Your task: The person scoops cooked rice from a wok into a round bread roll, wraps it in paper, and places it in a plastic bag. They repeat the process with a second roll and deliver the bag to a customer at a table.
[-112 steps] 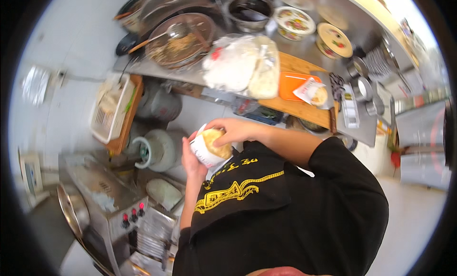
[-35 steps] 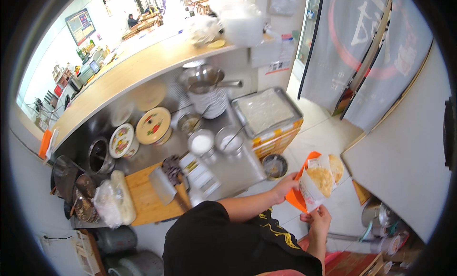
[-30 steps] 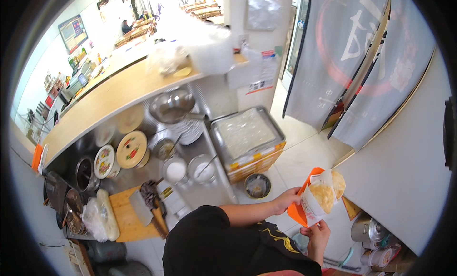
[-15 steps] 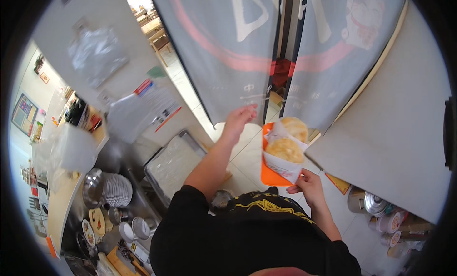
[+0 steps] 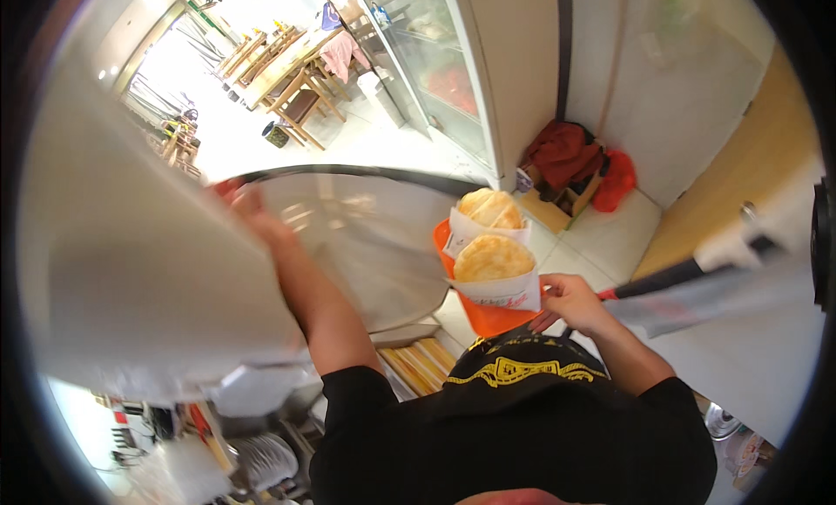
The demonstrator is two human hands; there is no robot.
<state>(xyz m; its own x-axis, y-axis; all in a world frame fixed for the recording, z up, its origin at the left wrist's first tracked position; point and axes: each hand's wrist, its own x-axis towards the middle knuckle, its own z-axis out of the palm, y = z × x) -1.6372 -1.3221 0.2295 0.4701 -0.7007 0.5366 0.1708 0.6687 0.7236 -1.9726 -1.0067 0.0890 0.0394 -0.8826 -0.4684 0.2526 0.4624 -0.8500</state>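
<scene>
Out to the left, my left hand (image 5: 250, 207) is at the dark top-lying edge of a grey door curtain (image 5: 374, 244), which is swept aside around my forearm. Its fingers are blurred, so their grip cannot be made out. My right hand (image 5: 568, 303) is closed on the near right edge of an orange tray (image 5: 488, 320), held in front of my chest. Two round golden flatbreads stand on the tray in white paper sleeves: a nearer flatbread (image 5: 494, 258) and a farther flatbread (image 5: 489, 209). The sleeves cover their lower parts.
Beyond the doorway stand wooden tables and a chair (image 5: 300, 104), with a glass-door fridge (image 5: 431, 70) beside them. A cardboard box (image 5: 557, 211) with dark red cloth and a red bag (image 5: 616, 183) sit on the floor ahead. Stacked plates (image 5: 266, 460) are at lower left.
The curtain panels that hung closed ahead are now parted, showing the room beyond. My left hand has moved out to the left against the curtain. The tray stays in my right hand.
</scene>
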